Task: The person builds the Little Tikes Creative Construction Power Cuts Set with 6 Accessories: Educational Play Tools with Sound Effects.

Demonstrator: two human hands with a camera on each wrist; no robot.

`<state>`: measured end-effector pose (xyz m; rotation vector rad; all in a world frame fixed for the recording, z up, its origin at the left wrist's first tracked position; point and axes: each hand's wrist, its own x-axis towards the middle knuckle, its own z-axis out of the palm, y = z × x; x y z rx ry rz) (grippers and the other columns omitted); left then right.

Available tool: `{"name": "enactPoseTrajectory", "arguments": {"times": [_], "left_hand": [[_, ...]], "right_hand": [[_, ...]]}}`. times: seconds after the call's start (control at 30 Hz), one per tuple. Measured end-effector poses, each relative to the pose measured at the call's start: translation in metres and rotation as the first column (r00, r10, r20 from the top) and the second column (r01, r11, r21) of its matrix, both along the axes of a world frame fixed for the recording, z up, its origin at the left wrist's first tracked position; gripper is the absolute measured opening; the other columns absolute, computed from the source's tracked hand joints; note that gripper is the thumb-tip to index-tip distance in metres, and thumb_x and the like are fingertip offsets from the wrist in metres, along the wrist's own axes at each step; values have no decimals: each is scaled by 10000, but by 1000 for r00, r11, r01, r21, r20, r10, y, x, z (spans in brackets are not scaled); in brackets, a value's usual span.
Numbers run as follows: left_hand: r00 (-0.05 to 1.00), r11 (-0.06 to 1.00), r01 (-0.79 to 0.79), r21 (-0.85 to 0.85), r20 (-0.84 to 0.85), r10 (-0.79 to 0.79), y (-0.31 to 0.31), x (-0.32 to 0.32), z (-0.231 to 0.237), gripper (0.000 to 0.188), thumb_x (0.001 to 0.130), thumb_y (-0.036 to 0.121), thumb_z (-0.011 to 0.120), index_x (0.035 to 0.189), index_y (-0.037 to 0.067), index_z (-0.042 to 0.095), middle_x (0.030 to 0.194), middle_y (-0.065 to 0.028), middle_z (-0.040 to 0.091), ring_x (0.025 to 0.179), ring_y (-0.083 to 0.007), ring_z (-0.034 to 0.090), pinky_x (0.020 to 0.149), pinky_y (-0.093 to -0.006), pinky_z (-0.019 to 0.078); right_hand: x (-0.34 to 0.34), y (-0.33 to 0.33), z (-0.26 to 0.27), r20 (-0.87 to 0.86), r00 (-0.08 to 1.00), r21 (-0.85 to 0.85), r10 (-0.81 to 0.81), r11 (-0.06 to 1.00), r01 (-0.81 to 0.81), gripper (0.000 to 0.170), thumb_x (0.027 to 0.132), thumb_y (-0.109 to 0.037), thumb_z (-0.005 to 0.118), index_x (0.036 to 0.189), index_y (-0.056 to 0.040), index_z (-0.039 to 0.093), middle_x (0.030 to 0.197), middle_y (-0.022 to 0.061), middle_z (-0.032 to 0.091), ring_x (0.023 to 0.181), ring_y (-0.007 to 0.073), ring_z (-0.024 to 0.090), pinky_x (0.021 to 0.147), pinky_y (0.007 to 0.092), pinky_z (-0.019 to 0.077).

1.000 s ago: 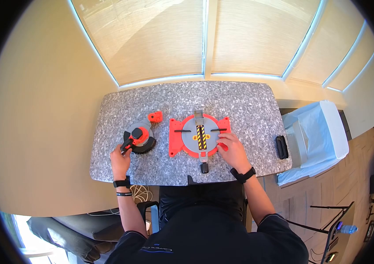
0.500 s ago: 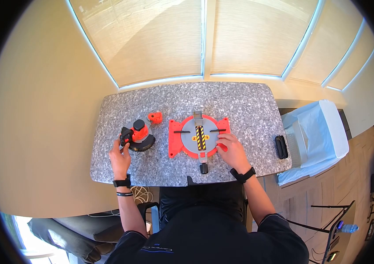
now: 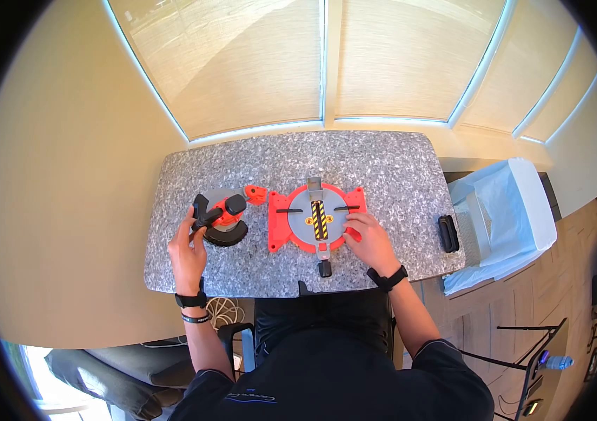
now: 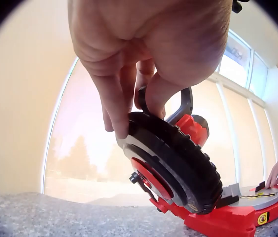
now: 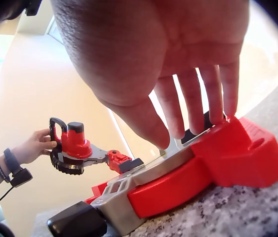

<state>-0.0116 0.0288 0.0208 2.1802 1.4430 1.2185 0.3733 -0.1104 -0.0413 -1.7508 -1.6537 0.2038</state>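
My left hand (image 3: 187,261) pinches the black handle of a red, grey and black toy saw head (image 3: 227,219), held tilted above the tabletop. Its red end piece (image 3: 255,194) is by the back left corner of a red base (image 3: 280,223) with a round grey disc (image 3: 300,228); whether they touch cannot be told. On the right side of the base rests my right hand (image 3: 370,244), fingers extended. In the left wrist view, fingers of the left hand (image 4: 149,44) lie at the black toothed guard (image 4: 188,158). The right wrist view shows the saw head (image 5: 75,145) raised.
All this is on a speckled grey table (image 3: 382,154). A black oblong object (image 3: 448,234) lies near its right edge. Beyond stands a bin with a pale blue liner (image 3: 505,210). Windows with blinds (image 3: 403,63) run behind the table.
My left hand has lifted and turned the saw head, and its red end piece has come right, close to the base. The right hand has stayed on the base.
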Motion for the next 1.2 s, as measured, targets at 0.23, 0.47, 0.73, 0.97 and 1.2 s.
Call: {"name": "enactPoseTrajectory", "arguments": {"times": [0.23,0.47,0.73,0.97,1.2], "left_hand": [[998,997,62,35,4,-62,-23,15,45,269,877,-97,668,1132,-15,642,1367,-204,664,1087,-419,713,879,-432,588],[973,969,204,137,-138,-185,-48,42,79,323,798,-142,688,1091,-8,661,1376,-194,661,1204,-413,669,962,-437,577],[932,924,349,160,-158,-325,-60,77,98,307,780,-149,693,1056,-18,667,1358,-193,674,1223,-399,666,980,-428,578],[901,880,422,216,-212,-379,-62,100,108,309,794,-75,742,1080,13,669,1338,-153,683,1212,-366,675,902,-422,609],[896,871,439,222,-185,-404,-60,123,114,319,804,-54,754,1111,12,696,1348,-157,683,1232,-379,661,982,-441,574]], "right_hand": [[-8,7,14,27,999,49,28,998,-29,313,862,-129,754,1163,-53,716,1250,110,688,1196,324,629,993,416,543],[-25,24,57,6,998,41,68,997,-68,428,884,-157,754,1293,-73,660,1315,112,658,1230,331,612,1027,414,525],[-44,48,78,56,989,77,134,987,-138,552,861,-182,777,1368,-54,600,1327,127,654,1230,332,621,1025,427,521],[-34,64,72,86,973,155,216,961,-227,533,801,-149,779,1297,-31,623,1178,157,701,1117,367,648,940,444,534],[-20,80,74,-197,921,65,335,942,-328,406,826,-152,750,1199,-16,662,979,223,704,952,431,685,823,462,543]]}}
